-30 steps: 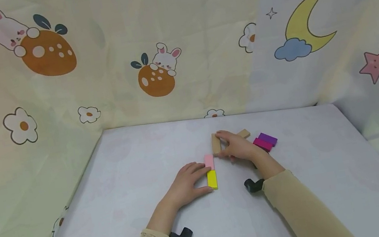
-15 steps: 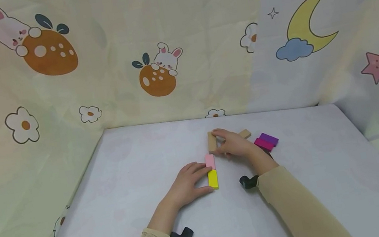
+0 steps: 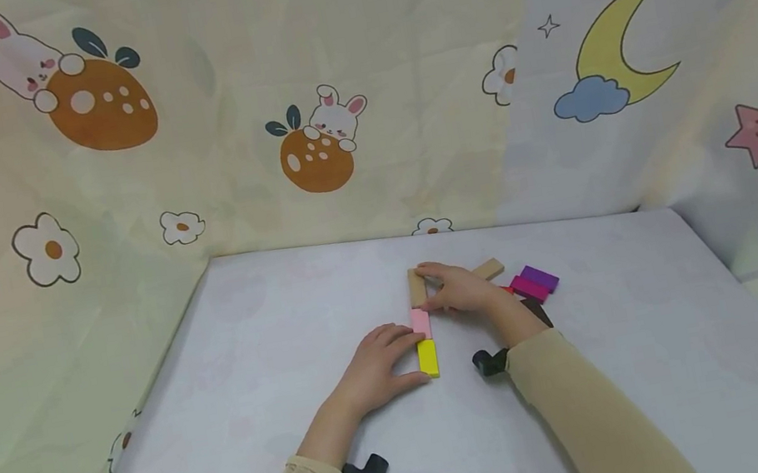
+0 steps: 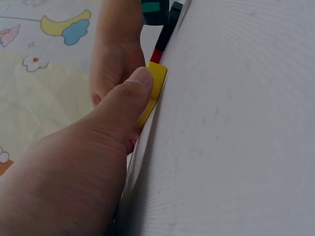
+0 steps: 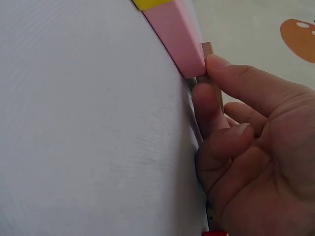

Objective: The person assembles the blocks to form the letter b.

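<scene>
A yellow block (image 3: 428, 360), a pink block (image 3: 420, 323) and a plain wooden block (image 3: 417, 288) lie end to end in a row on the white table. My left hand (image 3: 376, 365) holds the yellow block, thumb at its near end and fingertips by the seam with the pink one. In the left wrist view, the thumb (image 4: 118, 105) presses on the yellow block. At the far end of the row, my right hand (image 3: 460, 288) pinches the wooden block between thumb and fingers. The right wrist view shows this wooden block (image 5: 210, 91) close against the pink block's end.
Right of the right hand lie a second wooden block (image 3: 488, 269), a magenta block (image 3: 529, 288), a purple block (image 3: 540, 278) and a dark block (image 3: 537, 312). A bit of red shows beside them. A printed cloth (image 3: 400, 97) rises behind the white table (image 3: 286, 312).
My right hand has moved left with the wooden block and brought it in line with the pink block. The left hand has stayed in place. More of the dark and red pieces shows.
</scene>
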A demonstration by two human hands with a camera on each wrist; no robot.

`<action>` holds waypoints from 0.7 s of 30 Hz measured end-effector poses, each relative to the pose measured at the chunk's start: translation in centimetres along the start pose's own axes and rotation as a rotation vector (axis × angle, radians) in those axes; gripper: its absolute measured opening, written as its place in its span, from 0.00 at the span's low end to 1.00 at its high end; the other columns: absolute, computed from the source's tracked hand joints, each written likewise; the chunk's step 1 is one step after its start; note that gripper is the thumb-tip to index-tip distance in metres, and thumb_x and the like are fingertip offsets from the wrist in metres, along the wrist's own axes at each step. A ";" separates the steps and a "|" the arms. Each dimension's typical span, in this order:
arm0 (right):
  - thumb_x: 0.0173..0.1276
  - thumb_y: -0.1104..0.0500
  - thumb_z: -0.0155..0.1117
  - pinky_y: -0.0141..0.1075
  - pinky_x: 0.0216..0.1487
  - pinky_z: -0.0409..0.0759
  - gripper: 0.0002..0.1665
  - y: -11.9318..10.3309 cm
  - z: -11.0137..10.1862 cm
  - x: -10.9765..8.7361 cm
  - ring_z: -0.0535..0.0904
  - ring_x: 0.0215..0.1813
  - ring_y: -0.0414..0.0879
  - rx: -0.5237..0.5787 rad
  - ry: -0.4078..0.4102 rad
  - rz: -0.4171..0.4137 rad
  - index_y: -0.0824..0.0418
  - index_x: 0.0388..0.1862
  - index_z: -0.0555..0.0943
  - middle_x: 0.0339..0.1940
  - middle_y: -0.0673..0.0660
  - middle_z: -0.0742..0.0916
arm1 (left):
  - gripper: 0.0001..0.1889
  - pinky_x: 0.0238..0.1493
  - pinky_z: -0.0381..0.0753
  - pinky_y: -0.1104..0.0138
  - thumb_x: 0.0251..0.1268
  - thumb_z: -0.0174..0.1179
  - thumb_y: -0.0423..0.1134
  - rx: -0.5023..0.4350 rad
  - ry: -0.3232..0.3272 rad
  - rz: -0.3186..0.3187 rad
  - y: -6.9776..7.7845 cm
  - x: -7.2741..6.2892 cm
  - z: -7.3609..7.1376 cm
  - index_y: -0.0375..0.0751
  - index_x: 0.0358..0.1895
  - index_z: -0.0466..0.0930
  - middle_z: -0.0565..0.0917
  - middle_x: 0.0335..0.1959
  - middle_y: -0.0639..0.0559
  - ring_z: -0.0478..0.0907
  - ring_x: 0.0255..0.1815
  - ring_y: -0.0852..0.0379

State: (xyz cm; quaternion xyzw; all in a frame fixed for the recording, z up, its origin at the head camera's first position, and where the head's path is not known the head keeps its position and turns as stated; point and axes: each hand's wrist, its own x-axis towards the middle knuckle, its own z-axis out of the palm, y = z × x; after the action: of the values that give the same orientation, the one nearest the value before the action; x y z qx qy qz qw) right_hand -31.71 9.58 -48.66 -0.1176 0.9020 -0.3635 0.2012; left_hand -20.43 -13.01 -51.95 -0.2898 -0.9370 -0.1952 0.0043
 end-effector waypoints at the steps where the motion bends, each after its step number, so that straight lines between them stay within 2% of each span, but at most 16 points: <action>1: 0.59 0.44 0.74 0.32 0.37 0.82 0.49 0.0 0.0 0.0 0.73 0.59 0.51 0.000 -0.004 0.005 0.38 0.77 0.62 0.81 0.47 0.61 | 0.34 0.77 0.60 0.55 0.59 0.62 0.67 -0.003 0.003 0.001 0.0 0.0 0.0 0.65 0.69 0.70 0.73 0.68 0.61 0.64 0.73 0.55; 4: 0.59 0.44 0.74 0.32 0.34 0.81 0.49 -0.2 0.0 0.2 0.78 0.47 0.50 0.013 -0.020 0.026 0.36 0.77 0.61 0.81 0.46 0.61 | 0.34 0.77 0.60 0.56 0.59 0.61 0.67 -0.003 0.002 0.002 0.1 0.0 0.0 0.64 0.69 0.70 0.73 0.68 0.61 0.65 0.73 0.55; 7: 0.60 0.45 0.74 0.32 0.34 0.80 0.49 -0.3 0.0 0.2 0.79 0.38 0.49 0.018 -0.032 0.038 0.36 0.77 0.61 0.81 0.47 0.61 | 0.34 0.77 0.60 0.56 0.59 0.61 0.68 0.002 -0.004 -0.002 0.1 0.0 0.0 0.64 0.69 0.70 0.73 0.67 0.60 0.65 0.73 0.55; 9: 0.60 0.45 0.73 0.32 0.34 0.80 0.49 -0.4 0.1 0.2 0.78 0.39 0.48 0.020 -0.034 0.038 0.36 0.77 0.60 0.81 0.47 0.61 | 0.35 0.77 0.60 0.56 0.59 0.61 0.68 0.006 -0.013 -0.012 0.1 0.1 0.0 0.65 0.69 0.70 0.73 0.67 0.60 0.65 0.73 0.55; 15: 0.61 0.46 0.72 0.31 0.34 0.80 0.48 -0.2 0.3 0.1 0.75 0.52 0.50 0.023 -0.025 0.017 0.37 0.77 0.60 0.81 0.47 0.61 | 0.35 0.78 0.59 0.56 0.59 0.61 0.68 0.005 -0.030 -0.032 0.1 0.1 0.0 0.66 0.70 0.69 0.72 0.68 0.61 0.64 0.73 0.56; 17: 0.62 0.46 0.72 0.31 0.34 0.79 0.48 -0.2 0.3 0.0 0.76 0.48 0.50 0.030 -0.024 0.016 0.37 0.77 0.60 0.81 0.47 0.61 | 0.34 0.78 0.59 0.56 0.59 0.61 0.68 0.000 -0.029 -0.032 0.1 0.1 0.0 0.66 0.70 0.69 0.72 0.68 0.61 0.64 0.73 0.56; 21: 0.62 0.46 0.71 0.31 0.32 0.78 0.47 0.0 0.4 0.0 0.76 0.34 0.49 0.044 -0.027 0.023 0.36 0.77 0.59 0.81 0.47 0.61 | 0.34 0.78 0.60 0.56 0.59 0.61 0.68 -0.007 -0.025 -0.028 0.1 0.1 0.0 0.66 0.70 0.69 0.72 0.68 0.61 0.64 0.73 0.56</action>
State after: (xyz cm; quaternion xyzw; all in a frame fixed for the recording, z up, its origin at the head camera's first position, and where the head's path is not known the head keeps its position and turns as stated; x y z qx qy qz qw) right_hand -31.52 9.37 -48.88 -0.1074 0.8922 -0.3795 0.2201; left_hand -20.45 -12.89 -51.85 -0.2789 -0.9403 -0.1949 -0.0113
